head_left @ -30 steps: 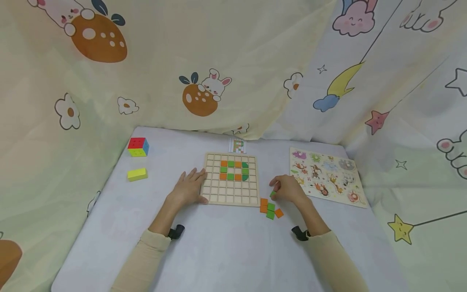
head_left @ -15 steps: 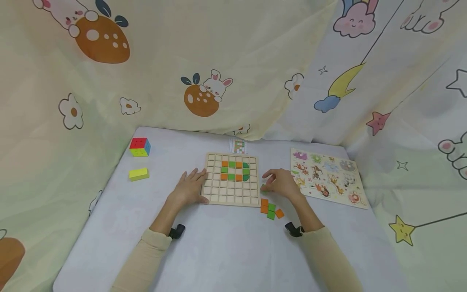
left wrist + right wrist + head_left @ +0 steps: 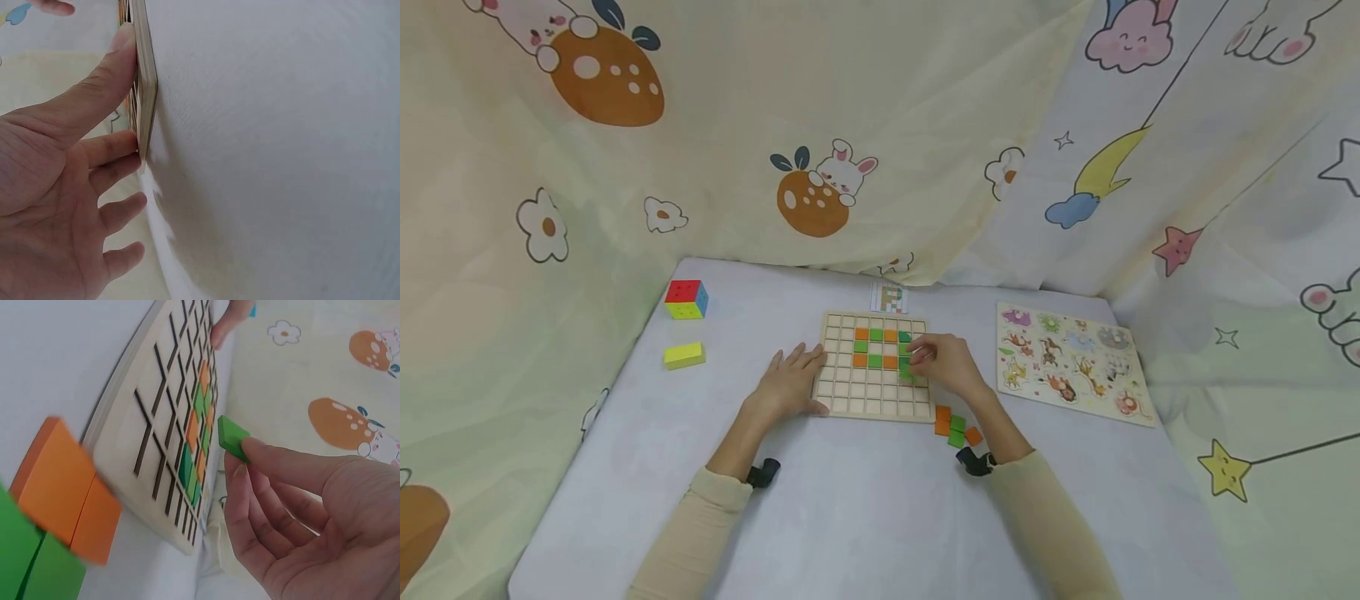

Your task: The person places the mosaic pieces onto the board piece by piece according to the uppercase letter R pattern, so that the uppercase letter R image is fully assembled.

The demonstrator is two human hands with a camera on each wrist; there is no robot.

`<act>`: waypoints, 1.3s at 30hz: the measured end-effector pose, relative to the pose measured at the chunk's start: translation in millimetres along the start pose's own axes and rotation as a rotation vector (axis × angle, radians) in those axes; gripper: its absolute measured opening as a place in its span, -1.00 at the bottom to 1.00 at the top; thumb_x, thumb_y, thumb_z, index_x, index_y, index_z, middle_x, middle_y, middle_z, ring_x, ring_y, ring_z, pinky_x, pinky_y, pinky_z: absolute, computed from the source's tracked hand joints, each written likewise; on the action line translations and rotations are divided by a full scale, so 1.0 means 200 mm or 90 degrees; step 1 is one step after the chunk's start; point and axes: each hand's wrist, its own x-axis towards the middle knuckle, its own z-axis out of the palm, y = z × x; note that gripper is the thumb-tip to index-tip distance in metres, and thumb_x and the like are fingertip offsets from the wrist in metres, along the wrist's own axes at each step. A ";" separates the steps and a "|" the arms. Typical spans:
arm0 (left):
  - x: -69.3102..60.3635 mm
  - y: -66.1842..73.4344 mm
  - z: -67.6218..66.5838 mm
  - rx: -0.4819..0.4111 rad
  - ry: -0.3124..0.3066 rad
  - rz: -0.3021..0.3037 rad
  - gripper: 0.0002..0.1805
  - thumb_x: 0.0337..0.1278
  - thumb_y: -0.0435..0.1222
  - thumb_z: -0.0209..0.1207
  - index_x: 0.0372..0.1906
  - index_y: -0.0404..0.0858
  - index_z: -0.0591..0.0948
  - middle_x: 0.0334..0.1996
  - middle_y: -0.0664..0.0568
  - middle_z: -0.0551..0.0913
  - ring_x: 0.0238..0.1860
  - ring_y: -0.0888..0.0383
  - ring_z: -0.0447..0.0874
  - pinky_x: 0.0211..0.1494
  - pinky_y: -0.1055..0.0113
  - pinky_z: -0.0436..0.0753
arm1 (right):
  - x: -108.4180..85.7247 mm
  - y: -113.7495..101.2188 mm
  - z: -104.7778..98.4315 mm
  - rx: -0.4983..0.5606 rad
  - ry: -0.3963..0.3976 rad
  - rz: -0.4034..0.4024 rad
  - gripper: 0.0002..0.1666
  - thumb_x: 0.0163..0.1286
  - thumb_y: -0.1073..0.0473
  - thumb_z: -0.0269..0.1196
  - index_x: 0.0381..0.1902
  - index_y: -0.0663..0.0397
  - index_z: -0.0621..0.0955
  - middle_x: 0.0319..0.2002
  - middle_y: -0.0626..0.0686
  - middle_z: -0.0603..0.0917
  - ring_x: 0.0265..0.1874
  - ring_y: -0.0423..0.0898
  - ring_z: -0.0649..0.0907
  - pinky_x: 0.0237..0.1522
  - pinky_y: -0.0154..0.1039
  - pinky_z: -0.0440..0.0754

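My right hand [image 3: 951, 365] pinches a green square tile [image 3: 231, 436] between thumb and fingers, over the right side of the wooden grid board [image 3: 871, 402]. Orange and green tiles form a closed ring in the board's upper middle, with dark green rounded pieces at its right corners, partly hidden by my fingers in the head view. My left hand [image 3: 784, 385] rests against the board's left edge, fingers spread. In the left wrist view, its thumb lies on the board and two fingertips touch the side.
Loose orange tiles [image 3: 942, 421] and green tiles [image 3: 957, 430] lie by the board's lower right corner. A small pattern card [image 3: 891, 298] sits behind the board. At right is an animal puzzle board [image 3: 1075, 364]; at left, a puzzle cube [image 3: 686, 300] and a yellow block [image 3: 684, 356].
My right hand has carried the green tile leftward and away from me, from beside the loose tiles to over the board's right side. My left hand has stayed at the board's edge.
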 end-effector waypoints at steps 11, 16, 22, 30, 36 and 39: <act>0.01 -0.02 0.02 -0.026 0.008 0.004 0.21 -0.08 0.08 0.57 0.61 -0.34 0.23 0.65 -0.16 0.13 0.66 -0.26 -0.07 0.63 -0.34 -0.09 | 0.07 -0.11 0.11 0.028 -0.023 0.015 -0.64 0.19 0.29 0.57 -0.04 0.16 0.77 -0.36 -0.01 0.77 -0.38 -0.11 0.72 -0.33 -0.24 0.70; 0.01 -0.01 0.01 -0.028 0.004 0.000 0.21 -0.06 0.05 0.57 0.62 -0.33 0.21 0.66 -0.15 0.10 0.67 -0.25 -0.10 0.64 -0.32 -0.12 | 0.10 -0.13 0.16 0.030 -0.032 -0.001 -0.65 0.19 0.26 0.58 -0.04 0.15 0.78 -0.33 -0.02 0.77 -0.31 -0.08 0.70 -0.35 -0.22 0.68; 0.01 -0.02 0.03 -0.032 -0.002 -0.005 0.22 -0.05 0.05 0.56 0.64 -0.30 0.18 0.67 -0.11 0.06 0.68 -0.22 -0.15 0.65 -0.30 -0.19 | 0.14 -0.16 0.23 0.008 -0.046 -0.015 -0.68 0.22 0.23 0.57 -0.07 0.14 0.79 -0.35 -0.03 0.75 -0.34 -0.11 0.70 -0.32 -0.24 0.68; 0.00 -0.01 0.01 -0.018 0.001 0.002 0.21 -0.04 0.09 0.53 0.64 -0.30 0.19 0.67 -0.12 0.09 0.67 -0.22 -0.10 0.64 -0.32 -0.12 | 0.19 -0.20 0.31 -0.043 -0.055 -0.012 -0.73 0.23 0.29 0.55 -0.10 0.17 0.79 -0.39 -0.05 0.74 -0.39 -0.13 0.68 -0.33 -0.27 0.66; 0.00 -0.01 0.01 -0.016 0.001 0.006 0.21 -0.04 0.09 0.53 0.64 -0.30 0.19 0.67 -0.12 0.09 0.67 -0.23 -0.10 0.64 -0.33 -0.11 | 0.19 -0.20 0.35 -0.077 -0.044 -0.031 -0.79 0.23 0.40 0.49 -0.17 0.17 0.78 -0.41 -0.05 0.71 -0.40 -0.14 0.66 -0.31 -0.30 0.68; 0.00 -0.01 0.01 -0.011 0.002 0.006 0.20 -0.04 0.09 0.53 0.63 -0.30 0.20 0.66 -0.12 0.10 0.66 -0.24 -0.08 0.63 -0.34 -0.09 | 0.18 -0.19 0.36 -0.096 -0.049 -0.046 -0.79 0.25 0.44 0.46 -0.16 0.18 0.77 -0.38 -0.04 0.74 -0.38 -0.17 0.68 -0.30 -0.34 0.69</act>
